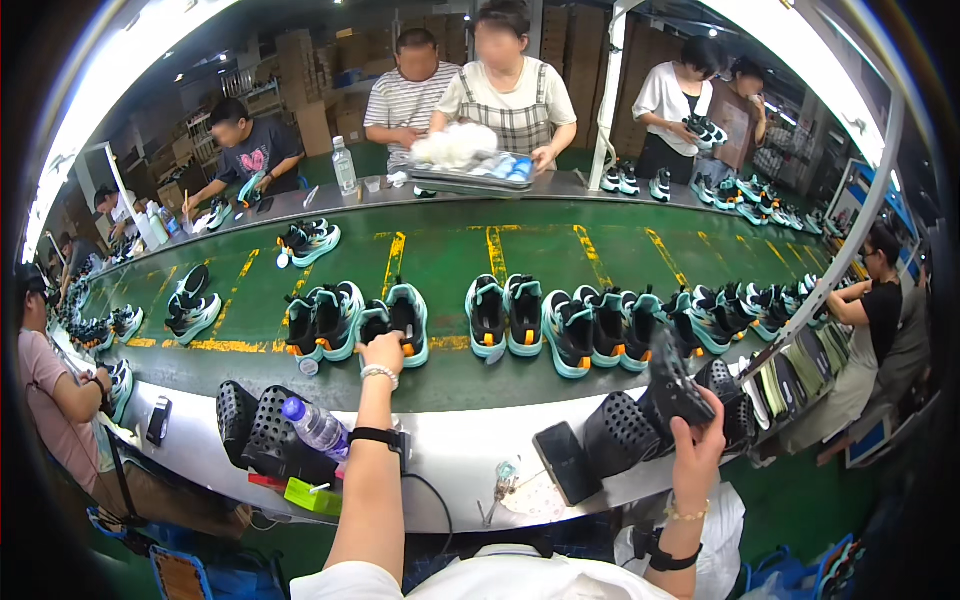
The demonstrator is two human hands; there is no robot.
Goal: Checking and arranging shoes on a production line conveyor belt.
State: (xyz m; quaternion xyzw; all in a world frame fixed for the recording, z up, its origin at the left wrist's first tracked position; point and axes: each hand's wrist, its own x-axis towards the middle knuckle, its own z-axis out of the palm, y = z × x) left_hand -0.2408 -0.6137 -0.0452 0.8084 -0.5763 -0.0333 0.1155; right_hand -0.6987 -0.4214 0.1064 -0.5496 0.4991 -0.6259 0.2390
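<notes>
My left hand (382, 352) reaches forward over the green conveyor and grips the heel of a black and mint sneaker (374, 322), with its fingers partly hidden at the collar. Another black and mint sneaker (407, 315) stands against it on the right. My right hand (700, 438), raised above the near ledge, is closed around a dark moulded piece (672, 375) whose exact kind I cannot make out. Just beside that hand are black perforated holders (622, 430). Similar black perforated holders (277, 430) stand left of my left forearm.
Several sneakers (590, 325) line the near side of the conveyor (450, 250). On the metal ledge (450, 460) lie a phone (568, 462) and a purple-capped bottle (318, 425). Across the belt, a person holds a loaded tray (475, 180); other people work along both sides.
</notes>
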